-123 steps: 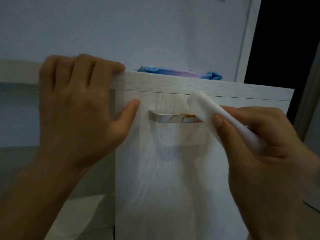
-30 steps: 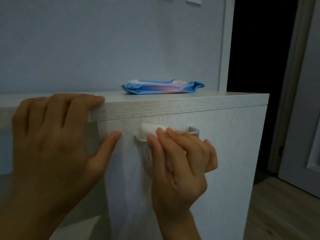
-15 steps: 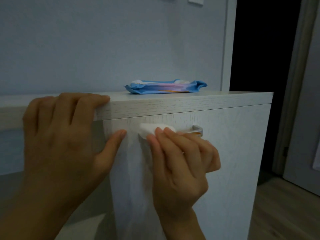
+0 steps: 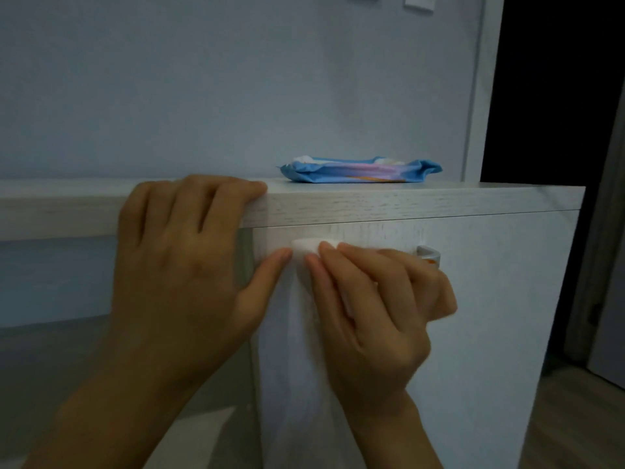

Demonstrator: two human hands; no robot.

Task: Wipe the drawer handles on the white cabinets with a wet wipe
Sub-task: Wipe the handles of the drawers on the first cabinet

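**Q:** Nearest entries?

**A:** I log the left hand (image 4: pixel 182 265): fingers curled over the front edge of the white wood-grain cabinet (image 4: pixel 490 299), thumb on the drawer front. The right hand (image 4: pixel 368 316) pinches a folded white wet wipe (image 4: pixel 304 252) and presses it on the silver metal drawer handle (image 4: pixel 429 256). Only the handle's right end shows.

**Q:** Further back?

**A:** A flat blue wipes pack (image 4: pixel 358 171) lies on the cabinet's top surface (image 4: pixel 473 192), near the pale wall (image 4: pixel 236 79). There is a dark doorway (image 4: pixel 554 79) at right.
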